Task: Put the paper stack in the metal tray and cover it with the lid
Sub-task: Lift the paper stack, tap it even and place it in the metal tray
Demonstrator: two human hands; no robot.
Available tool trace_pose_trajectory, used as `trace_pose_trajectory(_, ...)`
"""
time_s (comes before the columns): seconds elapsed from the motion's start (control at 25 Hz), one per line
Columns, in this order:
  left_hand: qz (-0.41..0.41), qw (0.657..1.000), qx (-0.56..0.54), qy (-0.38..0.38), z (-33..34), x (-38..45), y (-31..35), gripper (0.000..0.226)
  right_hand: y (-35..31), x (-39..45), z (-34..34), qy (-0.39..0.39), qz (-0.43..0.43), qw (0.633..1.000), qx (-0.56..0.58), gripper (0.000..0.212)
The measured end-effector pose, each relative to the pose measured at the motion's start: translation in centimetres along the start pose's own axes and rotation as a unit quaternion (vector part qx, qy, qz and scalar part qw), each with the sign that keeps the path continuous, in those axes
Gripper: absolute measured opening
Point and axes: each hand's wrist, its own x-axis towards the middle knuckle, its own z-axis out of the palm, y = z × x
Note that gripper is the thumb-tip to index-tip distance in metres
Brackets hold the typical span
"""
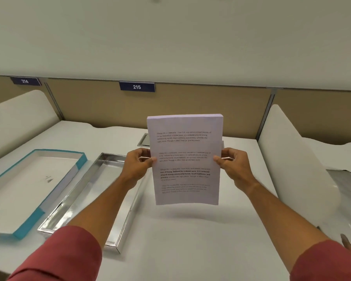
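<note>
I hold a thick stack of printed white paper point(185, 159) upright above the white desk, near the middle of the view. My left hand point(138, 165) grips its left edge and my right hand point(231, 164) grips its right edge. The shiny metal tray point(85, 199) lies empty on the desk to the left of the stack, partly under my left forearm. Further left lies the lid point(34, 185), a shallow white box with teal sides, its open side up.
A tan partition with a blue sign reading 215 point(137, 87) runs along the back of the desk. White curved dividers stand at the left point(18, 116) and right point(288, 159). A grey cable hatch point(144, 139) sits behind the stack. Silvery sheets point(344, 191) lie at far right.
</note>
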Motion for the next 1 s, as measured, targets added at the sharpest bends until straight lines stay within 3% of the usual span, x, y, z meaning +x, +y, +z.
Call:
trace_pose_trajectory(0.48, -0.052, 0.997, -0.04, 0.03, -17.0, 4.4, -4.0, 0.005, -3.8, -1.0, 18.6, 0.06, 0.106, 0.992, 0.036, 0.006)
trace_pose_trajectory(0.76, -0.164, 0.986, -0.014, 0.022, -23.7, 6.1, -7.8, 0.006, -2.9, -1.9, 27.9, 0.106, 0.232, 0.967, -0.005, 0.038)
trace_pose_trajectory(1.0, -0.228, 0.971, 0.052, 0.047, -24.7, 6.9, -11.9, 0.016, 0.1, -2.2, 31.7, 0.094, 0.29, 0.95, -0.068, 0.01)
